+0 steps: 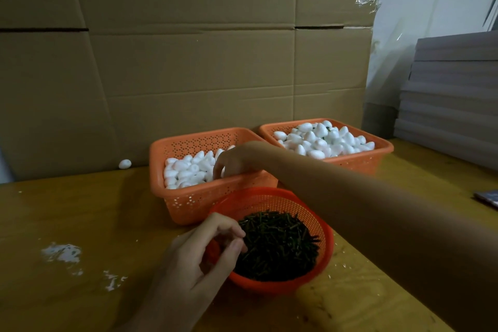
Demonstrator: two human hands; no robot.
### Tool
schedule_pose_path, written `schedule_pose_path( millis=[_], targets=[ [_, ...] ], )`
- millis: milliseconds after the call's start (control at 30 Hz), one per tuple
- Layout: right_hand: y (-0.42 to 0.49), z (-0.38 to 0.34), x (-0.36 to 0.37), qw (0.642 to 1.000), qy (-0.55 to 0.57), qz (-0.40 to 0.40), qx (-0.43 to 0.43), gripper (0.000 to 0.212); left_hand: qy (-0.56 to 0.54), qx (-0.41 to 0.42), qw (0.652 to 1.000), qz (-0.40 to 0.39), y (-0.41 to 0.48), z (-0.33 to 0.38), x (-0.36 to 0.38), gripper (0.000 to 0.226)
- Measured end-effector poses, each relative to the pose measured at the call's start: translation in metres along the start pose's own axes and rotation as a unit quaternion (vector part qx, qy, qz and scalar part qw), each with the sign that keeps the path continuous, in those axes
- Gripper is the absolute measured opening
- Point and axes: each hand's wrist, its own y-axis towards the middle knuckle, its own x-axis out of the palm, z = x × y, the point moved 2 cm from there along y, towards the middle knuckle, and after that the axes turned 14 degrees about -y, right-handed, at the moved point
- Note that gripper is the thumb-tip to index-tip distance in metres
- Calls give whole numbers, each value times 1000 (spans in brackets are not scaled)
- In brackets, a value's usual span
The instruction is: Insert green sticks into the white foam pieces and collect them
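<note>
Left hand (204, 250) hangs over the near-left rim of a round orange bowl (272, 287). Its fingers are curled, with the thumb tip close to the fingertips above the sticks. Whether a stick is pinched between them cannot be told.

Sticks (280, 245): dark green, thin and short, heaped in the bowl. They lie roughly flat, with long axes in mixed directions. Those at the right edge of the heap point right; those at the far edge point away from the camera.

Right hand (234, 160) reaches in from the right, its forearm passing above the bowl's far rim. The fingers curve down among the foam pieces (186, 170) in the left basket (194, 202). Whether they hold a piece cannot be told.

Left basket: orange, perforated, rectangular, just behind the bowl. Its white foam pieces are egg-shaped with one tapered end; the tapered ends face many ways.

Right basket (355, 160): same type, just beside the left one, piled higher with foam (320, 140). Traces of green (327, 129) show among these pieces.

One stray piece (125, 163) lies on the table (107, 224), left of the baskets, against the cardboard (188, 62) wall. White crumbs (62, 252) lie on the table at near left. Grey boards (452, 102) are stacked at far right.
</note>
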Motion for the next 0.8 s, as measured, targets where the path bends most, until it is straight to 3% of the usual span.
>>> schedule_pose_path(
  millis=[100,233,300,367,433,500,567,633,800],
  targets=[
    [2,3,1,1000,17,-1,-1,42,22,-11,1000,1,1,-3,-2,11],
    [5,17,7,997,13,77,11,35,20,8,1000,3,3,-1,-1,10],
    [0,22,5,987,25,158,28,32,22,12,1000,8,3,0,0,10],
    [-11,25,0,952,76,291,57,29,14,7,1000,22,3,-1,1,13],
    [-33,21,-2,895,143,418,70,25,-22,-3,998,55,3,0,1,27],
    [-67,8,3,842,194,503,23,24,-61,-20,994,88,4,1,0,49],
    [-103,-6,18,826,190,529,-39,27,-80,-34,991,105,4,0,-3,65],
    [-132,-19,38,837,143,523,-70,27,-97,-47,988,111,5,0,-4,73],
    [-155,-33,80,872,125,470,-53,32,-91,-48,991,83,7,-3,-1,48]
  ],
)
